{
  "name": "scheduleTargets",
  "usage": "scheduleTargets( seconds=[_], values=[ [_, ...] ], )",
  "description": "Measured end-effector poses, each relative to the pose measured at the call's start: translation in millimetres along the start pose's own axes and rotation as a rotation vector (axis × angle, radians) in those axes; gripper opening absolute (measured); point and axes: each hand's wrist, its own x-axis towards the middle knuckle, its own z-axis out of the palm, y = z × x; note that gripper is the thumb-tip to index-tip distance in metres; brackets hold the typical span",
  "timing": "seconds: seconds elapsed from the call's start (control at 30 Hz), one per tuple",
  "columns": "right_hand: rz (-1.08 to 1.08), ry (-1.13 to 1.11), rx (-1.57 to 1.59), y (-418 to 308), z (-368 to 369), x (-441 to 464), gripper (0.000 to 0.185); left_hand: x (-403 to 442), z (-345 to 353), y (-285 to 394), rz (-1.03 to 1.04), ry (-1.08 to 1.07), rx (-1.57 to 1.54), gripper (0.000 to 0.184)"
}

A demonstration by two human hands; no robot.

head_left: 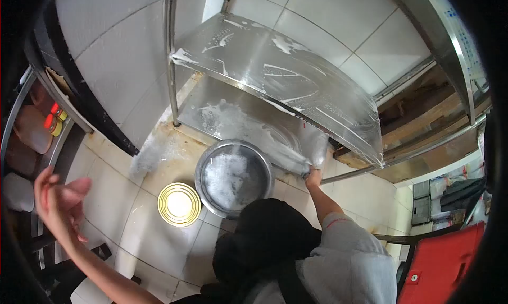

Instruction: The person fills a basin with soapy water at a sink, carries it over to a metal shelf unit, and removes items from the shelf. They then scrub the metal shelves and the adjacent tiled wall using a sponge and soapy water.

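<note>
My right hand (313, 177) is closed at the front edge of the lower metal shelf (211, 113). What its fingers grip is hidden and blurred; a whitish, streaked shape (317, 148) lies just beyond them. Soapy foam covers that shelf and streaks the upper metal shelf (248, 55). Raised at the far left, my left hand (61, 198) holds nothing, its fingers apart and a little curled. Below the shelves, a wide metal basin (201, 185) with greyish, foamy liquid stands on the floor. A round gold-coloured tin (165, 217) is beside it.
Foamy water lies on the tiled floor (151, 158) near the wall. Shelf posts (170, 66) rise at the left. Red-capped jars (53, 125) stand on a rack at far left. A red panel (439, 261) is at lower right, and a black rounded form (264, 235) is in front of me.
</note>
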Motion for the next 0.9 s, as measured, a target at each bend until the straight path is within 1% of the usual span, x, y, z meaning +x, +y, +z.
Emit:
scheduleTargets(
  seconds=[0.03,0.07,0.1,0.13,0.17,0.2,0.23,0.27,0.3,0.33,0.37,0.4,0.43,0.5,0.53,0.6,0.63,0.67,0.7,0.73,0.77,0.8,0.83,0.87,0.9],
  values=[
    [0.083,0.013,0.0,3,1,-2,0.037,-5,28,30,-0.411,-0.172,-0.128,0.033],
    [0.16,0.033,0.01,1,8,2,0.04,-13,58,27,-0.409,-0.198,-0.18,0.031],
    [-0.053,0.096,-0.076,-12,32,8,0.042,-23,86,8,-0.482,-0.28,-0.201,0.035],
    [-0.26,0.161,-0.165,-36,62,16,0.043,-36,114,21,-0.61,-0.387,-0.261,0.04],
    [-0.385,0.166,-0.057,-61,89,28,0.044,-51,137,11,-0.666,-0.532,-0.12,0.037],
    [-0.51,0.169,0.054,-79,102,40,0.046,-77,162,-29,-0.447,-0.633,0.263,0.03],
    [-0.463,0.041,0.064,-88,93,46,0.045,-101,185,-37,-0.331,-0.821,0.423,0.028],
    [-0.422,-0.089,0.075,-100,77,49,0.045,-119,202,-21,-0.287,-1.047,0.586,0.03],
    [-0.383,-0.223,0.081,-111,61,48,0.044,-143,217,-31,-0.282,-1.234,0.629,0.028],
    [-0.437,-0.178,0.094,-117,52,45,0.043,-167,232,-41,-0.267,-1.423,0.657,0.028],
    [-0.485,-0.144,0.107,-119,47,31,0.041,-203,248,-85,-0.166,-1.544,0.6,0.031],
    [-0.536,-0.112,0.12,-123,44,19,0.04,-220,255,-91,-0.163,-1.656,0.632,0.035],
    [-0.597,-0.167,0.151,-136,33,7,0.041,-214,249,-51,-0.313,-1.628,0.712,0.028],
    [-0.717,-0.287,0.211,-165,14,-17,0.043,-243,253,-73,-0.281,-1.553,0.658,0.033],
    [-0.696,-0.359,0.209,-165,29,-24,0.048,-258,252,-82,-0.323,-1.504,0.613,0.038],
    [-0.679,-0.496,0.215,-172,50,-41,0.049,-288,255,-112,-0.397,-1.395,0.541,0.047],
    [-0.677,-0.552,0.222,-178,62,-45,0.05,-296,255,-118,-0.461,-1.318,0.464,0.047],
    [-0.649,-0.551,0.145,-180,74,-53,0.05,-304,255,-123,-0.518,-1.239,0.383,0.048],
    [-0.625,-0.545,0.07,-183,88,-61,0.05,-277,248,-70,-0.939,-1.077,0.189,0.045],
    [-0.603,-0.532,-0.002,-188,101,-65,0.05,-289,251,-74,-0.919,-0.929,0.134,0.045],
    [-0.679,-0.533,-0.044,-193,110,-73,0.049,-302,249,-79,-0.902,-0.788,0.083,0.046],
    [-0.75,-0.537,-0.09,-195,115,-84,0.048,-311,249,-84,-0.868,-0.74,0.068,0.042],
    [-0.829,-0.532,-0.142,-198,118,-89,0.048,-319,247,-89,-0.816,-0.71,0.125,0.041],
    [-0.808,-0.685,-0.158,-204,125,-85,0.043,-324,247,-92,-0.758,-0.671,0.173,0.04],
    [-0.862,-0.682,0.071,-210,131,-76,0.041,-326,249,-95,-0.704,-0.634,0.224,0.039]
  ],
)
